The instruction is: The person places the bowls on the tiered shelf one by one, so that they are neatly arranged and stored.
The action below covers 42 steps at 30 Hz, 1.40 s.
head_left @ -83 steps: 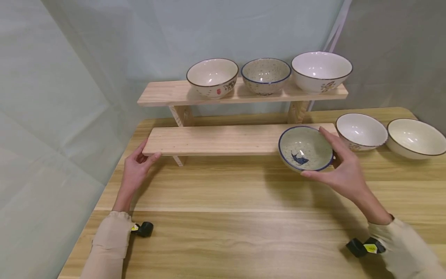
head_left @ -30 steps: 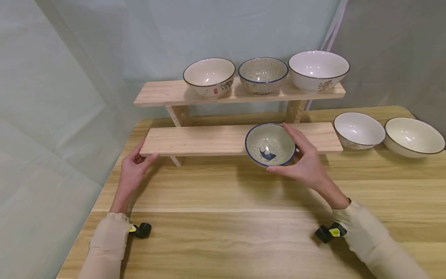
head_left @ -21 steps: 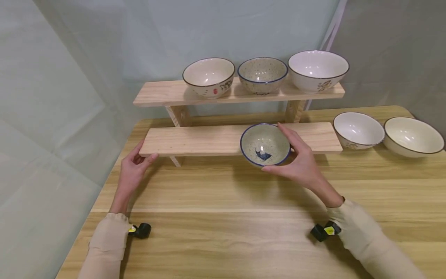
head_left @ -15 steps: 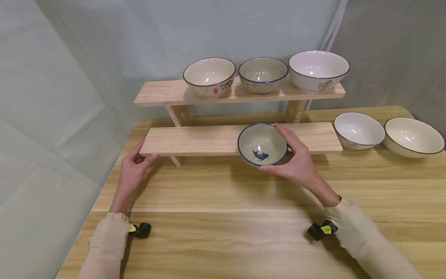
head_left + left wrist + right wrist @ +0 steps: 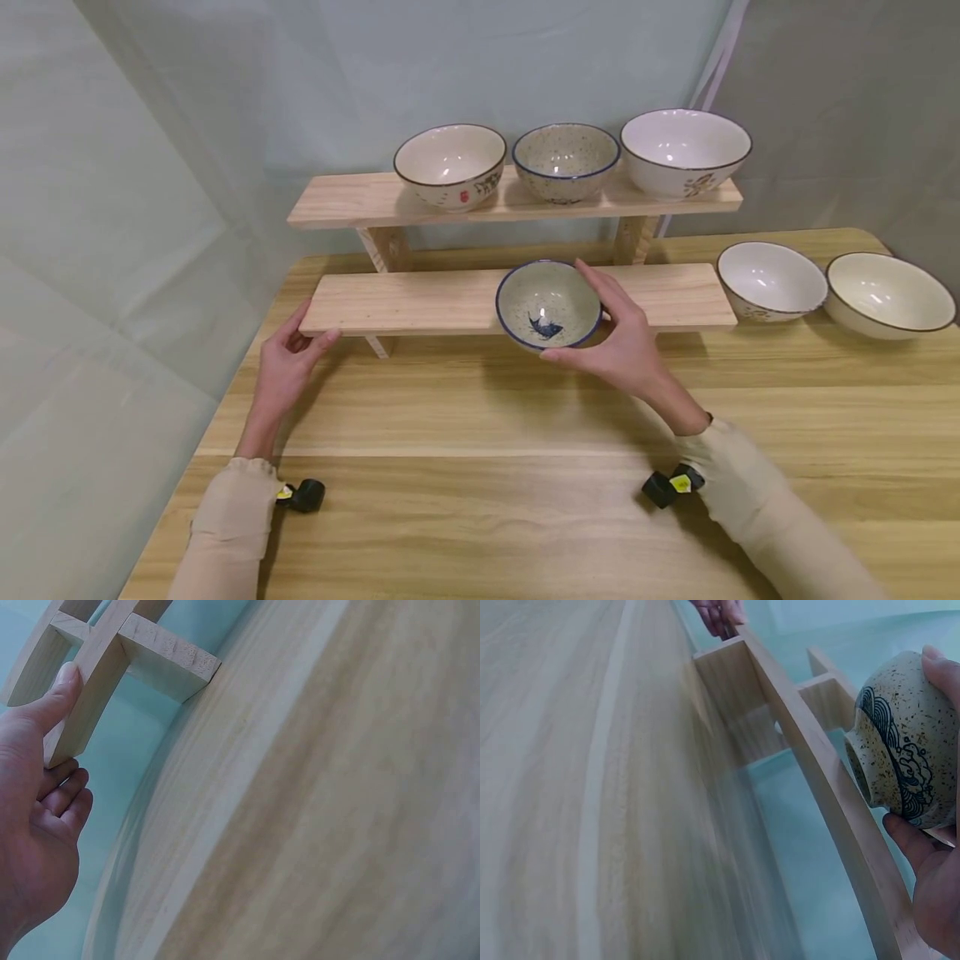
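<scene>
My right hand (image 5: 618, 337) grips a speckled grey bowl (image 5: 547, 304) with a blue rim and a blue fish inside. The bowl is over the middle of the lower shelf board (image 5: 405, 302). In the right wrist view the bowl (image 5: 907, 742) shows a dark wave pattern outside, and its foot is close to the board's edge; whether they touch I cannot tell. My left hand (image 5: 285, 367) holds the left end of that board, thumb at the front edge. The left wrist view shows the thumb against the wood and fingers (image 5: 64, 799) curled beneath.
On the upper shelf (image 5: 345, 200) stand a white bowl with a red mark (image 5: 450, 167), a speckled blue-rimmed bowl (image 5: 566, 162) and a large white bowl (image 5: 686, 154). Two more bowls, one white (image 5: 772, 282) and one cream (image 5: 890, 296), sit on the wooden table (image 5: 450, 517) at right.
My right hand has carried the speckled bowl leftward along the lower shelf, from its right end to the middle, rising slightly in the last half second. The left hand keeps its hold on the board.
</scene>
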### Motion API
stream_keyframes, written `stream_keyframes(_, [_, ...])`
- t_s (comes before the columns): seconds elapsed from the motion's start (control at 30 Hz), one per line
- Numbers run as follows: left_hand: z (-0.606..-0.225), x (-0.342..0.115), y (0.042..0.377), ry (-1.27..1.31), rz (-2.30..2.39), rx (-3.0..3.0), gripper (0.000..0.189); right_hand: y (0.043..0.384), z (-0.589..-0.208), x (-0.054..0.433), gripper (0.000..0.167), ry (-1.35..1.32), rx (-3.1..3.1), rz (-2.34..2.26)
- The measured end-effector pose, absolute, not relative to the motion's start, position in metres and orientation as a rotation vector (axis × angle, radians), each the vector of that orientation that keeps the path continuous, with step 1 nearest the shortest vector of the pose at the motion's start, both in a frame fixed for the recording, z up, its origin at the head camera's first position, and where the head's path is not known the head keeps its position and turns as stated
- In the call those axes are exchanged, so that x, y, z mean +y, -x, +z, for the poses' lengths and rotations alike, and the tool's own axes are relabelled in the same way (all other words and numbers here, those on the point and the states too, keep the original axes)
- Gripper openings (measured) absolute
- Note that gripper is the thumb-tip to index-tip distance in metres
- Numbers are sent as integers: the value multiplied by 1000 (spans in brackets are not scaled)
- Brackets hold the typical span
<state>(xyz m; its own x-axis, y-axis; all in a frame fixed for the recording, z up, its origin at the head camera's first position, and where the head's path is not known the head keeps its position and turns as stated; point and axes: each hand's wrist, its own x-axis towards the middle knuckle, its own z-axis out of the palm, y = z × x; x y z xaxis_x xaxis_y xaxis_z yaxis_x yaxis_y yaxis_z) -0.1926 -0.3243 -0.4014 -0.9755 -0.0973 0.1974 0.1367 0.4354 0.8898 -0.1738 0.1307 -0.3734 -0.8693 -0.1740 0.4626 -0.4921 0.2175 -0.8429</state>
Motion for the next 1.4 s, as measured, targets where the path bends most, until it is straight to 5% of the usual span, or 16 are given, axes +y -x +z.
stream_keyframes(1.4, [-404, -325, 195, 15, -1606, -2449, 73, 191, -370, 85, 113, -729, -2195, 1685])
